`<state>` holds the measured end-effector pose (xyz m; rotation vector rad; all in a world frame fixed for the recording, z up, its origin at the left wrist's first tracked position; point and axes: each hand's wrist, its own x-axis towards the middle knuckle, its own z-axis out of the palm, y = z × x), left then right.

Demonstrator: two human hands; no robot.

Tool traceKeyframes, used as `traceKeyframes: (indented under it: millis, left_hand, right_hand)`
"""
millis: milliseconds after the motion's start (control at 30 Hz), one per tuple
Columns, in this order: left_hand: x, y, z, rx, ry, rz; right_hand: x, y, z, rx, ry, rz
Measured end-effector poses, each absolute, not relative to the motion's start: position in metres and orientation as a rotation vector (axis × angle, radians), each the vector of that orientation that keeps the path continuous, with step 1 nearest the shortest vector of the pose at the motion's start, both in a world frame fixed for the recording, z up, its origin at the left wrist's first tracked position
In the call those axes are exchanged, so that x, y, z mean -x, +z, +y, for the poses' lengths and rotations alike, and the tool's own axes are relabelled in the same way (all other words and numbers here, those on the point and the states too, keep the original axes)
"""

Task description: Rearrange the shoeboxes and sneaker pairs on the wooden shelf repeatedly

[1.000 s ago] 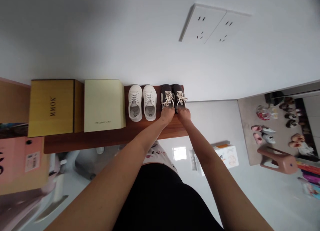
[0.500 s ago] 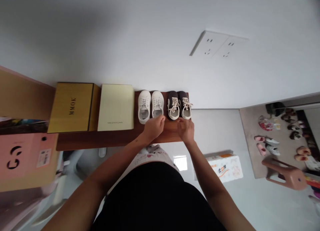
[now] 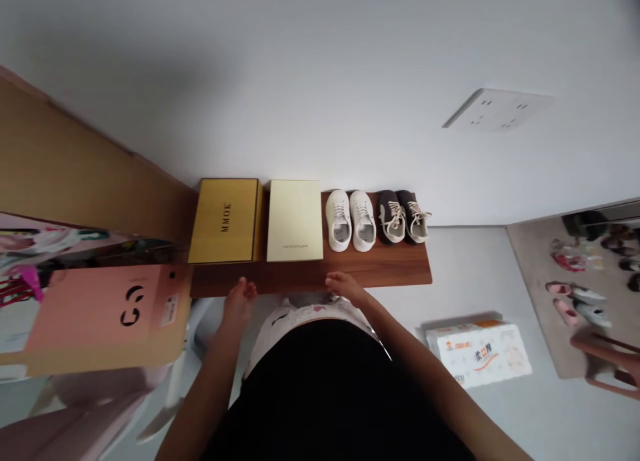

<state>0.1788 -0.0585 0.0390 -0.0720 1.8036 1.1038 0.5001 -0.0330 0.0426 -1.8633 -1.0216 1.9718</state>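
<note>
A pair of dark grey shoes with cream laces stands at the right end of a brown wooden shelf, against the white wall. Beside it on the left is a pair of white shoes. My left hand is at the shelf's front edge, below a gold box, fingers loosely apart and holding nothing. At the same edge, below the white shoes, my right hand holds nothing either.
A cream box lies between the gold box and the white shoes. A pink carton sits at the left. On the floor to the right are a tissue pack, a mat with several shoes and a stool.
Both hands let go of the dark shoes and drew back to the shelf's front edge, the left one moving leftward. The view shifted left and pulled back.
</note>
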Motion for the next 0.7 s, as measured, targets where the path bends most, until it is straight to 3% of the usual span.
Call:
traceKeyframes:
  millis: [133,367,533,700]
  left_hand:
    - [-0.125,0.037,-0.007,0.33,1.276,1.707]
    - [-0.104,0.048,0.021,0.114,1.322,1.772]
    - [-0.08,0.078,-0.004,-0.627,1.418,2.119]
    - [-0.071,0.083,-0.032,-1.731,0.9,2.139]
  right_hand:
    - [-0.412,0.024,0.001,1.748,1.862,-0.217]
    - [-0.34,0.025,0.021,1.648,1.182,-0.049]
    - [-0.348,0.059,0.001,1.582,0.768,-0.372]
    - [-0.349,0.062,-0.03,1.712,0.367,-1.297]
